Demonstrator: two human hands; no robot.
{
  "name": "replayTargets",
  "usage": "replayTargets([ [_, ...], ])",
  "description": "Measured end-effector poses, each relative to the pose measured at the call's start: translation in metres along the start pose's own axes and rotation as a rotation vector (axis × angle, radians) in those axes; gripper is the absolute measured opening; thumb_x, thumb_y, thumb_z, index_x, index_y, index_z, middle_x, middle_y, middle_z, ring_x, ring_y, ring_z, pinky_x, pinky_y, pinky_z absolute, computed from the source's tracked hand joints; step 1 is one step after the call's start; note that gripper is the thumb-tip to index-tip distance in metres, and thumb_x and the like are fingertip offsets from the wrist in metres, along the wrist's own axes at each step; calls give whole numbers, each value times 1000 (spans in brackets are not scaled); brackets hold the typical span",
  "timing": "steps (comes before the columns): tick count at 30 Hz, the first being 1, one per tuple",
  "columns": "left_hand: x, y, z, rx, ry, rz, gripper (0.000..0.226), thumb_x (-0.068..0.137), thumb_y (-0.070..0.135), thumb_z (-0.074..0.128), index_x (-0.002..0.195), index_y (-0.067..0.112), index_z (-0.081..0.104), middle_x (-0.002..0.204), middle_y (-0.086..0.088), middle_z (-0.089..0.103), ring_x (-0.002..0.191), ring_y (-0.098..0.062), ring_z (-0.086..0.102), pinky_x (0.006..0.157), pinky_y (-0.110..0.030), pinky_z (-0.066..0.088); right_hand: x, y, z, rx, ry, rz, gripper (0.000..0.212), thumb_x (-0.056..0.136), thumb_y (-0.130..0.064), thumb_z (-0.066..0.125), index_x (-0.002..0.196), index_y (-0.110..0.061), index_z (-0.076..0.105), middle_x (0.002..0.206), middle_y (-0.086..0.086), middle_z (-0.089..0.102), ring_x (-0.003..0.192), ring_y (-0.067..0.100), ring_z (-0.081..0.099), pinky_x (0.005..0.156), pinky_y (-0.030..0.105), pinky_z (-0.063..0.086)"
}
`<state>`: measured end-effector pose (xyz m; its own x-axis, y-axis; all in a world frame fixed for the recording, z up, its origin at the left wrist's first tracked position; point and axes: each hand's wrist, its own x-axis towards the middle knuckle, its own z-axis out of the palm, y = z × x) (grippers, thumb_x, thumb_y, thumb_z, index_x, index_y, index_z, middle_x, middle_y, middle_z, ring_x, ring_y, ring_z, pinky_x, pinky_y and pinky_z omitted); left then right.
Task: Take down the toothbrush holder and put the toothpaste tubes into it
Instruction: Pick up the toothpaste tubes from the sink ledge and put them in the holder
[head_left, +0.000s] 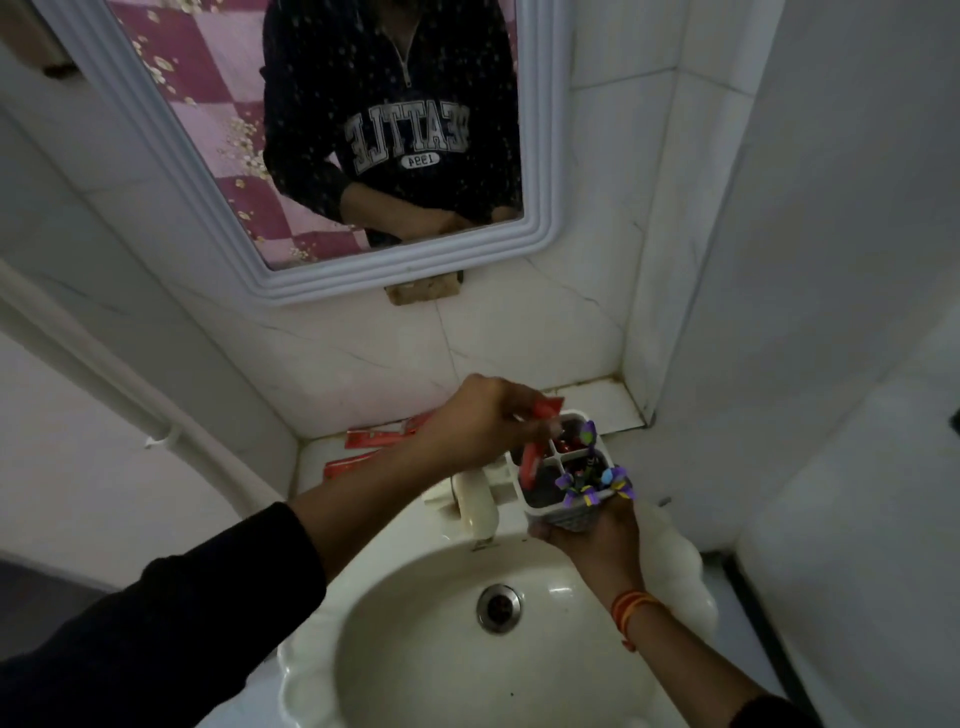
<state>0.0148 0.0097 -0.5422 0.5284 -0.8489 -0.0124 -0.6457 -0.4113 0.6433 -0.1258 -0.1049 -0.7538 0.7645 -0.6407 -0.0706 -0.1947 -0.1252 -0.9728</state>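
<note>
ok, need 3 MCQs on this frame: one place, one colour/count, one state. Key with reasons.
1. Where is the holder?
A. on the wall
B. in the right hand, over the sink
C. in the basin

2. How many red tubes lie on the ledge by the wall?
A. none
B. two
C. five

3. What is the left hand doing?
A. resting empty on the sink
B. turning the tap
C. gripping a red tube standing in the holder

Key: B, fingers wrap the holder's base above the rim; B, two tubes lie behind the left forearm; C, fingers close on the tube's upper end.
</note>
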Motion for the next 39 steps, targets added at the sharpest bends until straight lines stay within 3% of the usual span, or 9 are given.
replayTargets([
  [3, -3, -4, 11, 88, -65, -16, 27, 78, 37, 82, 102, 24, 81, 92, 6, 80, 79, -1, 73, 74, -17, 58, 1, 2, 1, 20, -4, 10, 97, 44, -27, 107, 129, -8, 65, 120, 5, 77, 112, 12, 74, 83, 5, 57],
  [6, -1, -7, 9, 113, -119, -18, 23, 76, 30, 84, 99, 24, 82, 92, 8, 81, 83, 1, 73, 78, -14, 55, 1, 3, 2, 30, -2, 13, 101, 40, -38, 105, 129, -9, 65, 119, 3, 77, 111, 10, 74, 83, 5, 57],
  [10, 6, -17, -4, 114, -110, -43, 17, 78, 27, 82, 94, 25, 82, 90, 10, 80, 81, 3, 73, 80, -9, 52, 2, 4, 2, 24, 9, 15, 98, 42, -31, 107, 129, -12, 65, 118, -1, 77, 108, -2, 73, 84, 7, 59],
  [14, 24, -54, -12, 285, -20, -125, 21, 83, 21, 75, 103, 18, 80, 102, -1, 79, 94, -13, 73, 93, -21, 52, 1, 5, 2, 32, 20, 4, 102, 40, -33, 107, 131, -14, 64, 119, -2, 77, 112, 4, 72, 85, 4, 56],
  [19, 45, -123, -1, 506, -209, -390, 38, 85, 19, 64, 120, 5, 62, 123, -19, 65, 111, -33, 61, 90, -32, 48, -1, 7, -1, 66, 22, -3, 118, 34, -65, 101, 135, -18, 62, 125, -3, 76, 118, 13, 74, 96, 40, 66],
  [23, 58, -154, 14, 559, -250, -403, 49, 83, 16, 66, 130, 4, 54, 131, -21, 58, 119, -36, 57, 96, -37, 45, 1, 8, -1, 38, 31, -31, 117, 36, -70, 99, 134, -14, 66, 126, -2, 77, 121, 12, 72, 100, 38, 63],
  [31, 63, -169, 37, 762, -160, -247, 31, 91, 18, 57, 120, 10, 59, 124, -16, 53, 118, -36, 51, 87, -47, 50, -1, 0, 0, 16, 4, -11, 110, 37, -82, 90, 121, -13, 75, 119, -1, 78, 114, 6, 74, 90, 5, 54],
  [35, 66, -141, 29, 674, -76, -133, 29, 93, 33, 53, 114, 13, 54, 107, -13, 67, 99, -33, 64, 80, -38, 48, -2, 0, -1, 14, -23, -7, 111, 37, -77, 94, 125, -12, 73, 121, -1, 78, 117, 10, 73, 91, 4, 54],
  [39, 80, -100, 0, 500, 5, -80, 26, 99, 25, 46, 123, 18, 53, 109, -10, 67, 89, -29, 65, 73, -35, 48, -2, 0, -1, -4, -35, -8, 106, 40, -64, 100, 128, -14, 71, 123, -2, 77, 118, 9, 72, 92, 7, 56],
])
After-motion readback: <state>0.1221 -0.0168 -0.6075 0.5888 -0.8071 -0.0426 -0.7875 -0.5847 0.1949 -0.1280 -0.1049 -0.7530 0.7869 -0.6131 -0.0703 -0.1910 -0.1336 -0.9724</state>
